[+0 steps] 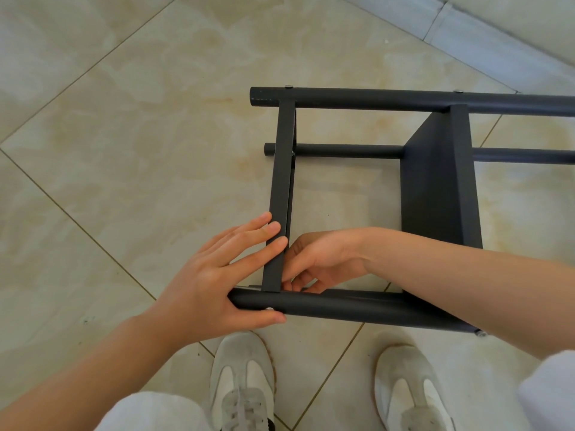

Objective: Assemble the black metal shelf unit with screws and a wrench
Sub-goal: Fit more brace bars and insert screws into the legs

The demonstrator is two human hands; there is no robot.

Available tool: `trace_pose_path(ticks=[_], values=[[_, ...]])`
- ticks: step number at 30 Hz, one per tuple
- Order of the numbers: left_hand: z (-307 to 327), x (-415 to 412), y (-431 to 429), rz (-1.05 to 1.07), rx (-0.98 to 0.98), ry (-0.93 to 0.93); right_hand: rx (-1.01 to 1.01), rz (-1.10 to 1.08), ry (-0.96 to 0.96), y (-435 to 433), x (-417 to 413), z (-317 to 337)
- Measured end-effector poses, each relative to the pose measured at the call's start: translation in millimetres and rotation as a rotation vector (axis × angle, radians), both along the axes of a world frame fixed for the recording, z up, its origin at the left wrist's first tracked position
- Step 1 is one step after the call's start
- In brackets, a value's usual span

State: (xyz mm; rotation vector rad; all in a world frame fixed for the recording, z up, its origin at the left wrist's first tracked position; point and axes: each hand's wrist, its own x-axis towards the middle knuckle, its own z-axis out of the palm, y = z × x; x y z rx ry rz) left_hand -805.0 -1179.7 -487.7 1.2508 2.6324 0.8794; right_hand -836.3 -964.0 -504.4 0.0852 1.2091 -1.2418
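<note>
2 bare hands at the near left corner of a black metal shelf unit, laid on its side on a beige tiled floor, just beyond 2 white shoes.

3 round tubes running left to right: far tube, low tube close to the floor, near tube nearest the shoes. 2 flat panels spanning far tube to near tube: end panel, seen almost edge-on, and inner panel, well apart to the right.

Left hand: fingers straight and flat against the outer face of end panel, thumb laid along near tube, just beside a screw head; nothing clasped.

Right hand: reached inside the frame between the 2 panels, fingers curled down toward the junction of end panel and near tube; fingertips partly hidden there, so impossible to tell whether anything pinched.

2 more silver screw heads atop far tube, 1 above each panel: left screw and right screw.
</note>
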Motion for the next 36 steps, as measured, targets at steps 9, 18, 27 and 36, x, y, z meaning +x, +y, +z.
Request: trace_pose_path(ticks=[9,18,27,36], values=[[-0.6,-0.2,0.0,0.002,-0.002,-0.008,-0.003,0.014,-0.005,0.9,-1.3,3.4],[-1.0,0.7,-0.4,0.004,0.016,0.002,0.053,0.045,0.053,-0.7,-3.1,12.4],[-3.6,10.6,0.1,0.061,-0.011,-0.026,0.122,0.031,0.251,-4.4,2.5,22.3],[-12.4,64.7,15.4,0.646,0.540,-0.813,0.144,0.116,0.468,15.1,20.8,47.1]])
